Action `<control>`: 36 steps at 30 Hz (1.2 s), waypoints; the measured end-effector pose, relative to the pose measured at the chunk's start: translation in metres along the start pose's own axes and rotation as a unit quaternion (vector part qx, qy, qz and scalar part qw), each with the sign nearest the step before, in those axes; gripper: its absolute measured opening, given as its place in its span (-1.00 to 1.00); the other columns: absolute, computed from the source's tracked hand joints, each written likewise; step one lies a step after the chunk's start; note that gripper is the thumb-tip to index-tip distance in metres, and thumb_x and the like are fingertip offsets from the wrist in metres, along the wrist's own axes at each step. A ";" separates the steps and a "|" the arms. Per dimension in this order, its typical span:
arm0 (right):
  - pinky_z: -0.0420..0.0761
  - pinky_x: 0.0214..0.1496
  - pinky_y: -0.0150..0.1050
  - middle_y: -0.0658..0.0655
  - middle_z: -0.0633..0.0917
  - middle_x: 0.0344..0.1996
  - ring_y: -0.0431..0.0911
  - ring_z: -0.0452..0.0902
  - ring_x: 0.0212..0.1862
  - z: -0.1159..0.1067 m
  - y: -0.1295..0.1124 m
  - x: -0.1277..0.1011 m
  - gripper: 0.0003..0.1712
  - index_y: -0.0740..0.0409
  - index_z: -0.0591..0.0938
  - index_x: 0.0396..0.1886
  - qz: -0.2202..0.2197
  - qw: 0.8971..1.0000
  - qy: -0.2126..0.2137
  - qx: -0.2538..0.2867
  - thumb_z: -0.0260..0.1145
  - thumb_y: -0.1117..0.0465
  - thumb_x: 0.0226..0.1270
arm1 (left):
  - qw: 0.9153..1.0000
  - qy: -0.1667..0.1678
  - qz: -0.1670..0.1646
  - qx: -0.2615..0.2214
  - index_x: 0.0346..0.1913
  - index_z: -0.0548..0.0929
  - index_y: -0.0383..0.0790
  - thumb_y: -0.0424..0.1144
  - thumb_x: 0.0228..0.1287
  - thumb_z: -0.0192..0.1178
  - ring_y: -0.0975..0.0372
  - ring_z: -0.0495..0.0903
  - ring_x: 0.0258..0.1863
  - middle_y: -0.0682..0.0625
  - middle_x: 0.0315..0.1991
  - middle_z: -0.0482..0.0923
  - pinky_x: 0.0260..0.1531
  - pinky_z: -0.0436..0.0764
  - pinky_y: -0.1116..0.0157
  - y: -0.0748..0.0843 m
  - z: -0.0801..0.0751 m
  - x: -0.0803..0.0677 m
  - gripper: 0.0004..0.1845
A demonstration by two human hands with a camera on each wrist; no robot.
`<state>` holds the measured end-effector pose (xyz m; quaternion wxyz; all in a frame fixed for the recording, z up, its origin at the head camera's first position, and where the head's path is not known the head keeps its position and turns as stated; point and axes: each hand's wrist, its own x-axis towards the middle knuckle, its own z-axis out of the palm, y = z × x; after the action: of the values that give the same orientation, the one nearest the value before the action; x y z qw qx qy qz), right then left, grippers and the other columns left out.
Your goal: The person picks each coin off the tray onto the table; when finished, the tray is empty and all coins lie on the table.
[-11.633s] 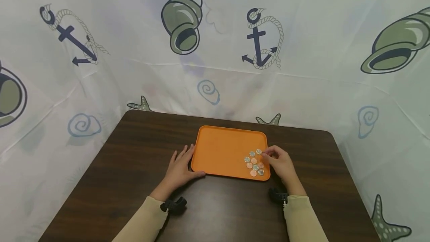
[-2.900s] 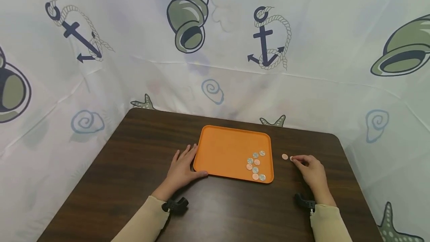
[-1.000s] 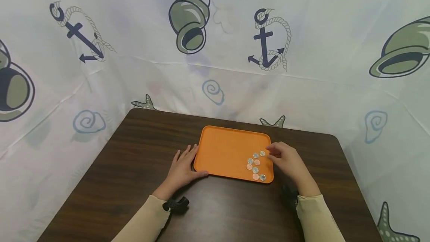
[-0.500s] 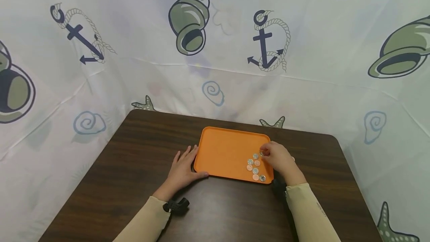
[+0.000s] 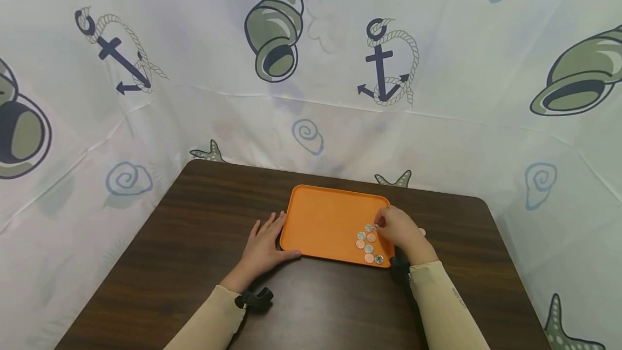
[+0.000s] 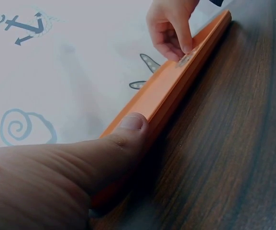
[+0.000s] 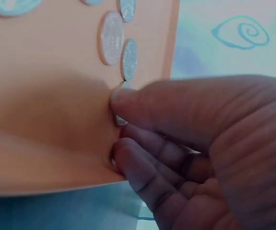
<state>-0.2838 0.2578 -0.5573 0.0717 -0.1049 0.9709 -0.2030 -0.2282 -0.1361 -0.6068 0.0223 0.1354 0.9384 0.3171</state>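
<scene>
An orange tray (image 5: 330, 215) lies on the dark wooden table, with several silver and copper coins near its right end. My left hand (image 5: 262, 244) rests at the tray's near left corner, its fingers spread along the left side and its thumb (image 6: 130, 124) on the front rim. Over the tray's right side, my right hand (image 5: 399, 229) pinches a silver coin (image 7: 120, 120) with thumb and fingertips, low against the tray floor. A copper coin (image 7: 111, 38) and another silver coin (image 7: 129, 60) lie close to that thumb.
Right of the tray, a coin (image 5: 422, 231) on the table (image 5: 457, 242) is partly hidden by my right wrist. A printed cloth (image 5: 330, 139) with shells and anchors hangs behind the table.
Two copper coins went from the tray to the table on the right. My right hand has since come back left over the tray, its fingers closing on a silver coin. My left hand stays put.
</scene>
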 end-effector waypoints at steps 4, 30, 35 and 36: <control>0.65 -0.14 -0.15 0.09 0.62 -0.26 -0.05 0.51 -0.25 0.000 0.000 -0.001 -0.88 0.13 0.71 -0.19 -0.004 1.000 -0.007 0.005 0.51 0.33 0.38 | 1.000 -0.003 -0.002 0.000 0.79 0.11 -0.12 0.39 0.15 0.55 -0.05 0.02 0.80 -0.09 0.77 0.12 0.76 -0.27 -0.25 0.000 0.001 -0.001 0.31; 0.66 -0.11 -0.33 0.04 0.70 -0.18 -0.05 0.56 -0.15 0.005 0.017 -0.030 -0.87 0.01 0.85 -0.01 -0.003 0.979 0.099 0.178 0.45 0.20 0.57 | 1.000 0.007 0.016 0.006 0.78 0.13 -0.16 0.41 0.15 0.53 -0.09 0.05 0.79 -0.11 0.77 0.14 0.75 -0.20 -0.28 -0.001 0.001 -0.002 0.31; 0.78 -0.04 -0.40 0.14 0.71 -0.07 0.02 0.72 -0.07 0.005 0.031 -0.041 -0.86 0.06 0.79 0.03 -0.006 0.959 0.152 0.238 0.32 0.24 0.66 | 1.000 0.005 0.013 0.008 0.78 0.11 -0.15 0.42 0.16 0.53 -0.07 0.03 0.80 -0.10 0.77 0.11 0.76 -0.23 -0.28 -0.001 0.000 -0.002 0.32; 0.80 -0.07 -0.38 0.18 0.72 -0.06 0.06 0.75 -0.09 0.005 0.035 -0.043 -0.86 0.08 0.76 0.05 -0.003 0.954 0.161 0.253 0.30 0.24 0.68 | 1.000 0.002 0.010 0.008 0.79 0.10 -0.13 0.42 0.16 0.52 -0.06 0.02 0.80 -0.08 0.78 0.10 0.76 -0.24 -0.26 -0.002 0.001 -0.001 0.32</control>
<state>-0.2480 0.2976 -0.5717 -0.0624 -0.0522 0.8859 -0.4567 -0.2274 -0.1373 -0.6084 0.0160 0.1447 0.9395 0.3100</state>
